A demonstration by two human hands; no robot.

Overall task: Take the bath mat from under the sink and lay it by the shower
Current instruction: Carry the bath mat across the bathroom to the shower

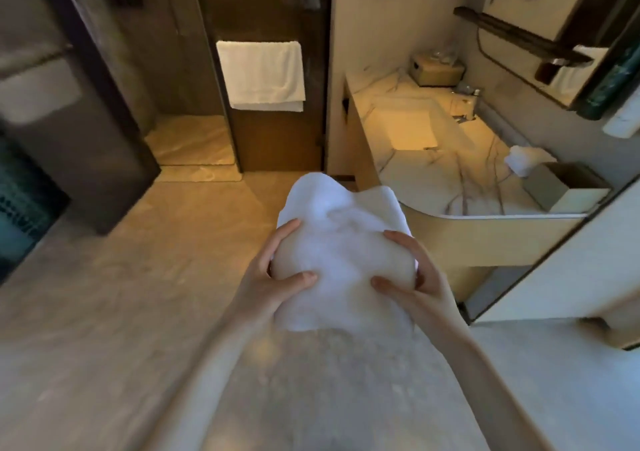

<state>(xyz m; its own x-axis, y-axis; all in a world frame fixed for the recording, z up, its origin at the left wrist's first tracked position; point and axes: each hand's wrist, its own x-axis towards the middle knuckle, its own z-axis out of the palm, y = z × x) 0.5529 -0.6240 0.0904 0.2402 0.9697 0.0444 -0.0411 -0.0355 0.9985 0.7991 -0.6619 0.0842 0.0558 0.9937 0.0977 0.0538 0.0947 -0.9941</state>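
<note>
Gripping bath mat [341, 243], long axis pointing away

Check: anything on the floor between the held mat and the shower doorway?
Head view: no. Both hands, left hand and right hand, hold the bath mat bunched. From it to the shower threshold only bare floor shows.

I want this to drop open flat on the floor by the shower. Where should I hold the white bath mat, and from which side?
The bath mat is bunched, with the left hand and right hand cupping its sides. Probably better to shift each hand to a corner of one edge, coming from the sides, thumbs on top. The loose part already hangs downward, so held by two corners it should unfold under its own weight.
</note>
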